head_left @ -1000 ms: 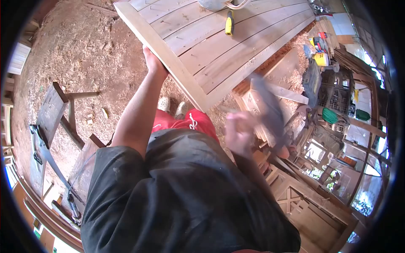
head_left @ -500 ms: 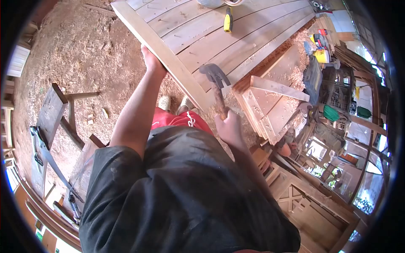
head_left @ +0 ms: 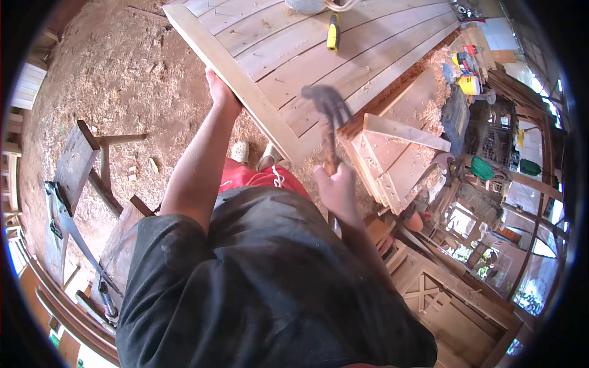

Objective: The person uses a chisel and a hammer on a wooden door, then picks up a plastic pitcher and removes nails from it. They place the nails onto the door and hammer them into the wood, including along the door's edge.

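My left hand (head_left: 222,97) is at the long edge of the wooden panel (head_left: 242,83); its thumb shows along the edge and the other fingers are hidden beneath. My right hand (head_left: 337,187) is closed around the wooden handle of a claw hammer (head_left: 331,107). The hammer's dark head, slightly blurred, is raised over the panel's near corner. Several nails stick up from the panel's slats. A yellow and black screwdriver handle (head_left: 333,34) lies on the slats, close to a pale container (head_left: 305,5) at the top edge.
Stacked wooden pieces (head_left: 399,153) with shavings stand right of the panel. Beyond them are a yellow container (head_left: 469,84) and a green cloth (head_left: 482,167). A wooden bench (head_left: 76,159) is on the left, on shavings-covered ground. A carved wooden panel (head_left: 435,300) lies at lower right.
My right hand has moved slightly right and down with the hammer, whose head has shifted right over the panel. My left hand stays at the panel's edge.
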`<state>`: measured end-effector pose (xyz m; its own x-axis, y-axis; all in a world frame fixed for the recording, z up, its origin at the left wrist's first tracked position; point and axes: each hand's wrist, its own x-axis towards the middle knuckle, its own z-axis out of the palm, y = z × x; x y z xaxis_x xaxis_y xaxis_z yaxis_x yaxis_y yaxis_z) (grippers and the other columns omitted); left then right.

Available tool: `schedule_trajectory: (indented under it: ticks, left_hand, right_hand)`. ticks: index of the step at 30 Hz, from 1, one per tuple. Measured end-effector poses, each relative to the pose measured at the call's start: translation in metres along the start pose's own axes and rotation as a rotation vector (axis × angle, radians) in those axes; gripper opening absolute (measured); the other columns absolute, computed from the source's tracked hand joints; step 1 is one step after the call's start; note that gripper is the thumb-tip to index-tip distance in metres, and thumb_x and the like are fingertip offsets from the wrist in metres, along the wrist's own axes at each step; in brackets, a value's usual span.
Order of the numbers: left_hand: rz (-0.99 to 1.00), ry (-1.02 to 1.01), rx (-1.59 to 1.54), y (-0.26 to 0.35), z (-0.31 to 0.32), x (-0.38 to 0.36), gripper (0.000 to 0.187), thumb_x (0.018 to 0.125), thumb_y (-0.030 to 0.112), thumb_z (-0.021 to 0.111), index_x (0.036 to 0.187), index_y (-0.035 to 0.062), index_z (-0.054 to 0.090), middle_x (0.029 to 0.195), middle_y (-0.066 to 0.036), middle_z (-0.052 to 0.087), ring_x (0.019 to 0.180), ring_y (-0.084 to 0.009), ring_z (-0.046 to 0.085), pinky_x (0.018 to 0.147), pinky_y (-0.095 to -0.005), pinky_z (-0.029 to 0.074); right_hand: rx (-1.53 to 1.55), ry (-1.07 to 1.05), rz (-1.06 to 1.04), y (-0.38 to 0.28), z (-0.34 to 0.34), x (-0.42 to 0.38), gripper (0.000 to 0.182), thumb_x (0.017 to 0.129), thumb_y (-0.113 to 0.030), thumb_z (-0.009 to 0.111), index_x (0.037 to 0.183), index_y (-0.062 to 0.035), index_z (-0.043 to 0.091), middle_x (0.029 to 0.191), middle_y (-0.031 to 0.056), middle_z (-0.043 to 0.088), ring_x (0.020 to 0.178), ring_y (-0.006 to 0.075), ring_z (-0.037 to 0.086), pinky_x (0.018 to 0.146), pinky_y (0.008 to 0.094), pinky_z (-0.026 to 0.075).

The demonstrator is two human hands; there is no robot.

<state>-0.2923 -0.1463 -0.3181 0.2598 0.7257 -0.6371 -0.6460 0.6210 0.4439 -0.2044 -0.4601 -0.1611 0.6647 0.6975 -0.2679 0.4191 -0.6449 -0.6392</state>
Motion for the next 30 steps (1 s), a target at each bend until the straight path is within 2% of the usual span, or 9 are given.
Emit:
schedule_trajectory:
  ticks: [2, 4, 7, 10, 17, 20, 26, 29, 30]
  left_hand:
    - [-0.005, 0.009, -0.001, -0.003, -0.001, -0.001, 0.042, 0.103, 0.056, 0.042, 0.105, 0.0181, 0.059, 0.092, -0.002, 0.064, 0.084, -0.0231, 0.064, 0.075, -0.0434, 0.055]
    - [-0.012, 0.025, -0.029, -0.004, -0.002, 0.002, 0.042, 0.103, 0.056, 0.042, 0.105, 0.0181, 0.059, 0.093, -0.001, 0.064, 0.084, -0.0232, 0.064, 0.075, -0.0433, 0.055]
    - [-0.012, -0.007, -0.037, -0.003, -0.003, 0.005, 0.041, 0.103, 0.055, 0.042, 0.105, 0.0182, 0.059, 0.093, -0.001, 0.064, 0.084, -0.0228, 0.064, 0.075, -0.0429, 0.055]
    - [-0.038, 0.025, -0.012, -0.001, 0.002, -0.006, 0.042, 0.103, 0.056, 0.042, 0.106, 0.0179, 0.059, 0.094, -0.002, 0.065, 0.087, -0.0231, 0.064, 0.077, -0.0433, 0.055]
    - [-0.006, -0.016, -0.006, -0.003, -0.002, 0.000, 0.041, 0.103, 0.054, 0.041, 0.105, 0.0171, 0.059, 0.095, -0.002, 0.065, 0.088, -0.0224, 0.064, 0.077, -0.0431, 0.055]
    - [-0.015, -0.004, 0.012, -0.003, -0.002, -0.002, 0.042, 0.103, 0.055, 0.041, 0.106, 0.0169, 0.059, 0.095, -0.002, 0.065, 0.089, -0.0225, 0.064, 0.077, -0.0433, 0.055]
    - [0.006, -0.020, 0.026, -0.006, -0.008, 0.005, 0.046, 0.103, 0.057, 0.040, 0.111, 0.0159, 0.059, 0.101, -0.004, 0.064, 0.093, -0.0244, 0.064, 0.080, -0.0436, 0.055]
    - [0.063, 0.023, 0.067, -0.009, -0.013, 0.008, 0.052, 0.102, 0.061, 0.038, 0.115, 0.0142, 0.059, 0.103, -0.007, 0.065, 0.094, -0.0261, 0.064, 0.081, -0.0429, 0.054]
    - [0.052, 0.031, 0.071, -0.007, -0.009, 0.005, 0.051, 0.103, 0.060, 0.039, 0.114, 0.0142, 0.059, 0.101, -0.007, 0.065, 0.092, -0.0262, 0.064, 0.080, -0.0430, 0.055]
  right_hand:
    - [0.113, 0.030, -0.035, -0.019, -0.014, -0.005, 0.022, 0.093, -0.014, 0.069, 0.101, 0.0059, 0.066, 0.078, 0.0247, 0.068, 0.077, 0.0467, 0.069, 0.073, 0.0460, 0.056]
    - [0.255, 0.122, -0.197, -0.028, -0.019, -0.007, 0.017, 0.095, -0.012, 0.069, 0.088, 0.0030, 0.063, 0.069, 0.0088, 0.061, 0.066, 0.0214, 0.058, 0.062, 0.0356, 0.047]
    - [0.217, 0.130, -0.240, -0.011, -0.005, -0.005, 0.018, 0.094, -0.013, 0.069, 0.091, 0.0031, 0.062, 0.073, 0.0102, 0.062, 0.070, 0.0220, 0.059, 0.063, 0.0371, 0.047]
    - [-0.078, -0.081, 0.025, 0.023, 0.017, 0.008, 0.026, 0.092, -0.018, 0.069, 0.101, 0.0062, 0.065, 0.086, 0.0280, 0.071, 0.087, 0.0468, 0.073, 0.074, 0.0498, 0.055]
    - [0.378, 0.048, -0.081, -0.054, -0.058, -0.020, 0.016, 0.092, -0.006, 0.071, 0.082, 0.0000, 0.060, 0.068, 0.0100, 0.061, 0.059, 0.0165, 0.055, 0.056, 0.0357, 0.045]
    - [0.482, 0.251, -0.511, -0.061, -0.057, -0.022, 0.015, 0.099, -0.003, 0.065, 0.088, -0.0030, 0.056, 0.067, 0.0018, 0.059, 0.057, 0.0043, 0.054, 0.052, 0.0226, 0.042]
    - [0.022, -0.063, 0.157, 0.011, 0.002, -0.014, 0.029, 0.091, -0.022, 0.071, 0.089, 0.0063, 0.063, 0.077, 0.0245, 0.068, 0.069, 0.0287, 0.070, 0.066, 0.0425, 0.054]
    - [0.121, 0.065, 0.069, -0.016, -0.014, -0.022, 0.025, 0.092, -0.019, 0.071, 0.086, 0.0045, 0.064, 0.073, 0.0204, 0.067, 0.066, 0.0301, 0.069, 0.065, 0.0431, 0.053]
    - [0.343, 0.090, 0.038, -0.016, -0.015, -0.023, 0.022, 0.095, -0.011, 0.071, 0.077, -0.0057, 0.058, 0.065, 0.0011, 0.056, 0.056, 0.0092, 0.053, 0.052, 0.0309, 0.042]
